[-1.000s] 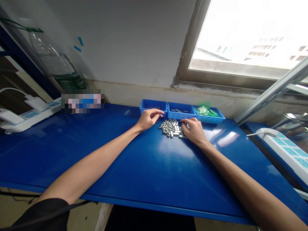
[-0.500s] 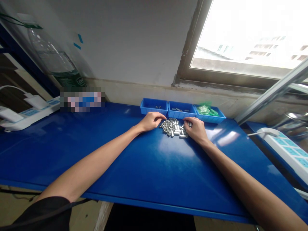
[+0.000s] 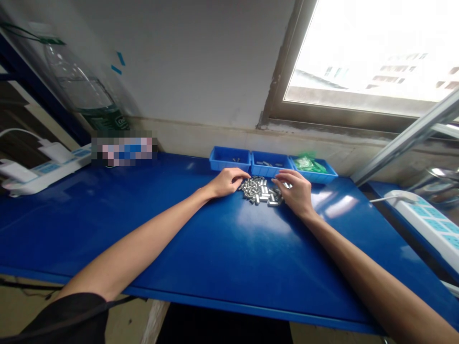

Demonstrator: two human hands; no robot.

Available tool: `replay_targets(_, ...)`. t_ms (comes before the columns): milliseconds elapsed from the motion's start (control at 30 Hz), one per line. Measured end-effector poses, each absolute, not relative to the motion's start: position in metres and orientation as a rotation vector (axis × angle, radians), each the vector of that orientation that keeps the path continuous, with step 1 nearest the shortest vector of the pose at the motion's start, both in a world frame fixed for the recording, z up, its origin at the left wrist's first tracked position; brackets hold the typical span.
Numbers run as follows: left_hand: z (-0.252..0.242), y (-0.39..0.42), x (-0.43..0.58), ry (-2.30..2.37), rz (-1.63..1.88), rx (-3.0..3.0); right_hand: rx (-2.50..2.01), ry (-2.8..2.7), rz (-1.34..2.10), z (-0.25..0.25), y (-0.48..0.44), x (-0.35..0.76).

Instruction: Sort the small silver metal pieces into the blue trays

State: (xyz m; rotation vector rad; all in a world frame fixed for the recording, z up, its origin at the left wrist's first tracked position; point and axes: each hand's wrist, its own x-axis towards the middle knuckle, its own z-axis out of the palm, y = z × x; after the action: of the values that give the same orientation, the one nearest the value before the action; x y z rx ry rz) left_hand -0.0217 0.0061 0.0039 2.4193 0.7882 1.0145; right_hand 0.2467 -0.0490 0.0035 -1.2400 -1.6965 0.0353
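Note:
A pile of small silvery metal pieces (image 3: 255, 190), some short cylinders and some longer bars, lies on the blue tabletop (image 3: 215, 248). At its left edge my left hand (image 3: 227, 182) is closed, with the index finger and thumb curled toward the pieces. What those fingertips hold, if anything, is too small to make out. My right hand (image 3: 297, 192) is over the right side of the pile, thumb and index finger drawn together in a pinch. Anything between them cannot be made out. A few pieces show beneath its fingers, partly hidden.
Behind the pile stand three blue bins: a left bin (image 3: 229, 165) with a few screws, a middle bin (image 3: 271, 170) with some metal bars, and a right bin (image 3: 321, 177) holding a green plastic bag (image 3: 310, 164). Power strips (image 3: 46, 169) and a large bottle (image 3: 82, 86) flank the table.
My right hand has lifted slightly and shifted a little to the right, its fingers changing pose and showing more pieces below. The left hand stays nearly where it was.

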Motion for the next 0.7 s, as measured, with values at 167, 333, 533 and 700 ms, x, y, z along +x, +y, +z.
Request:
replay_targets(167,0.004,0.007,-0.021,0.725,0.979,2.47,-1.261,-1.713,0.034,0.011,-0.055,0.243)
replay_targets(333,0.002,0.008,-0.022,0.776,0.915,2.516,-1.246,-1.556,0.294,0.007,-0.055,0.245)
replay_targets(533,0.0,0.008,-0.022,0.765,0.897,2.513,-1.023,-1.438,0.448,-0.001,-0.048,0.248)
replay_targets(700,-0.003,0.01,-0.023,0.837,0.991,2.497,-1.063,-1.613,0.375,-0.001,-0.046,0.252)
